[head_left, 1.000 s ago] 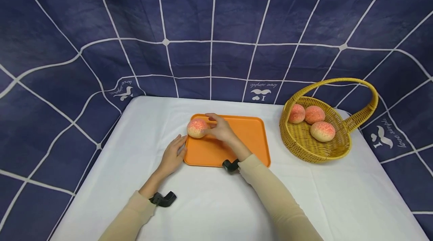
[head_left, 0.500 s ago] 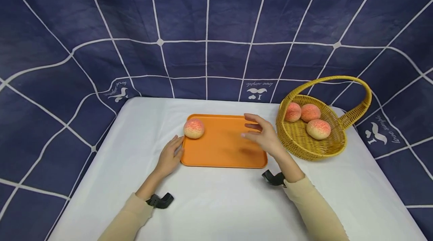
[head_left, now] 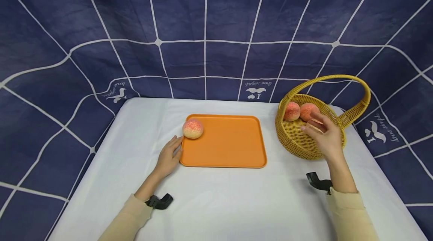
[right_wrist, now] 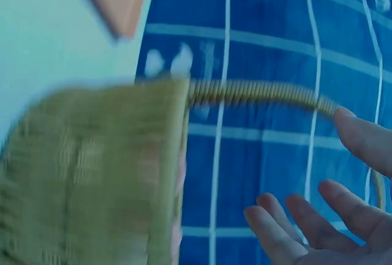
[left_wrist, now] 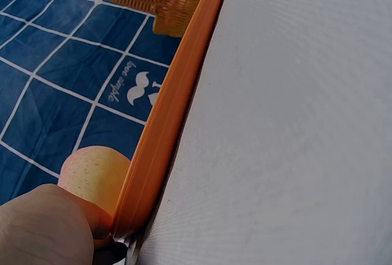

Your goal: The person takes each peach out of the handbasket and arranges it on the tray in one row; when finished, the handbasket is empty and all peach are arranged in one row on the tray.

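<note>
A pink-and-yellow peach (head_left: 193, 129) sits in the far left corner of an orange tray (head_left: 223, 143). My left hand (head_left: 168, 158) rests beside the tray's left edge, fingers extended and fingertips right at the rim; the left wrist view shows the hand (left_wrist: 46, 228) close below the peach (left_wrist: 95, 173). Over a yellow wicker basket (head_left: 294, 145) hovers my right hand (head_left: 326, 135), fingers spread and holding nothing. Two peaches show at the back of the basket, a left one (head_left: 292, 111) and a right one (head_left: 308, 111); my right hand mostly hides a third.
The basket's tall handle (head_left: 338, 77) arches above its back and right side. White cloth (head_left: 220, 199) covers the table, and a dark blue gridded curtain (head_left: 182, 60) hangs behind. Each wrist carries a black camera mount, the right one (head_left: 318, 181) over the cloth.
My right hand has let go of the peach on the tray and moved right, across the tray to above the basket. My left hand has stayed at the tray's left edge.
</note>
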Demonstrator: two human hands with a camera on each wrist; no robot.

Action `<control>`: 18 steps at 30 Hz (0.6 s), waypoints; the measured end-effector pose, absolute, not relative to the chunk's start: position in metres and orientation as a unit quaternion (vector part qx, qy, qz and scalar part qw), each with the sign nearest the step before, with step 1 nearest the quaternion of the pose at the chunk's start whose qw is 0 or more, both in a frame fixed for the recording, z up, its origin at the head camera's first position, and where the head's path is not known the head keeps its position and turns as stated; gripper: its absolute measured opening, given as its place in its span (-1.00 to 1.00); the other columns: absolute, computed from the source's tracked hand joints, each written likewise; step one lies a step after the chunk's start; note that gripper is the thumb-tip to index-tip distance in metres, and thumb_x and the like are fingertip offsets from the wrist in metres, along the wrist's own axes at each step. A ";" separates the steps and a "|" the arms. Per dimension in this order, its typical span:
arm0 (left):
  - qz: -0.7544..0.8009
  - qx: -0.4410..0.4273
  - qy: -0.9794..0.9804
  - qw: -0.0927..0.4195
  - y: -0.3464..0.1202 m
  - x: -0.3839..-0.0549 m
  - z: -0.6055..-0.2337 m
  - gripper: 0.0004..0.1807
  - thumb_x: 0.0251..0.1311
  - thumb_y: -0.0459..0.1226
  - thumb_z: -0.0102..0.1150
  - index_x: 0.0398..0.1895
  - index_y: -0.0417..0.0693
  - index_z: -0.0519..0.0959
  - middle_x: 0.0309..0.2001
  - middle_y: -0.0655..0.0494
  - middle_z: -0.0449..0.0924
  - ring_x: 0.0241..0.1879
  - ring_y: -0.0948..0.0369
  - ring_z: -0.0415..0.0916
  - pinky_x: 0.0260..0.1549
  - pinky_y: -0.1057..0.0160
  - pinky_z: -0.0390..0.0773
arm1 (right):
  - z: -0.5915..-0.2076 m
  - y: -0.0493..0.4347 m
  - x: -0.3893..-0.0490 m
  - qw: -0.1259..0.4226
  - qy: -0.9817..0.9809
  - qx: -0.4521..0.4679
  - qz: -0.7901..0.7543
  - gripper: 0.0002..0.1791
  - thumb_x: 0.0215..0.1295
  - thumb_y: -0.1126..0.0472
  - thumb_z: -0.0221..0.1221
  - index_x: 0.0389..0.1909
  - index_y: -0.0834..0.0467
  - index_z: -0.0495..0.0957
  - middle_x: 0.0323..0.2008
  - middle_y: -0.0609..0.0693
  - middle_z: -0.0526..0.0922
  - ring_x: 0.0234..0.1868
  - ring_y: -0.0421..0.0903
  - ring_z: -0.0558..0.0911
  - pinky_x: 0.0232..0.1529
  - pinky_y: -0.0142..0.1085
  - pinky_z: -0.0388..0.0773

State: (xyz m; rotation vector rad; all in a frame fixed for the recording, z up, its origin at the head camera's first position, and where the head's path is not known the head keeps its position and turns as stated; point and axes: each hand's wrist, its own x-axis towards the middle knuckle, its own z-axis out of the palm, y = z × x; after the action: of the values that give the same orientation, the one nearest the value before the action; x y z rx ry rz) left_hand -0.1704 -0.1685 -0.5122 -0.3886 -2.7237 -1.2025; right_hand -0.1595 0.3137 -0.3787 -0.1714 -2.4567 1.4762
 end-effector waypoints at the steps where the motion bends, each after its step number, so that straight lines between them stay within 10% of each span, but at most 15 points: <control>1: -0.400 -0.130 -0.904 0.070 -0.169 -0.170 -0.512 -0.49 0.36 -0.35 0.04 0.34 -0.35 0.34 0.36 -0.26 0.35 0.44 -0.18 0.15 0.42 -0.21 0.11 | -0.379 0.321 -0.162 0.142 -0.847 -0.083 0.505 -0.28 0.24 0.26 0.30 0.42 0.16 0.29 0.29 0.05 0.42 0.09 -0.37 0.53 -0.10 -0.73 0.51; 11: -0.402 -0.129 -0.904 0.063 -0.169 -0.171 -0.513 -0.49 0.38 -0.33 0.03 0.36 -0.32 0.34 0.37 -0.23 0.34 0.45 -0.16 0.13 0.43 -0.21 0.09 | -0.389 0.371 -0.186 0.139 -0.766 -0.251 0.575 -0.22 0.15 0.15 0.37 0.42 -0.03 0.32 0.44 -0.04 0.28 0.38 -0.13 0.38 -0.22 -0.80 0.46; 18: -0.397 -0.126 -0.907 0.058 -0.169 -0.171 -0.513 -0.49 0.37 -0.34 0.03 0.36 -0.33 0.33 0.37 -0.23 0.34 0.46 -0.15 0.12 0.43 -0.20 0.09 | -0.403 0.383 -0.195 0.100 -0.793 -0.279 0.533 -0.19 0.22 0.03 0.31 0.48 -0.09 0.20 0.50 -0.05 0.17 0.46 -0.09 0.26 0.23 -0.55 0.43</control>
State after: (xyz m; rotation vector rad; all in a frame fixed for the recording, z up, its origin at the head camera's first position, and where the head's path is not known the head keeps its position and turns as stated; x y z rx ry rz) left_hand -0.1710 -0.1694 -0.5128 -0.3816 -2.7482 -1.2044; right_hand -0.1955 0.3832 -0.4028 -0.8256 -2.3433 1.5758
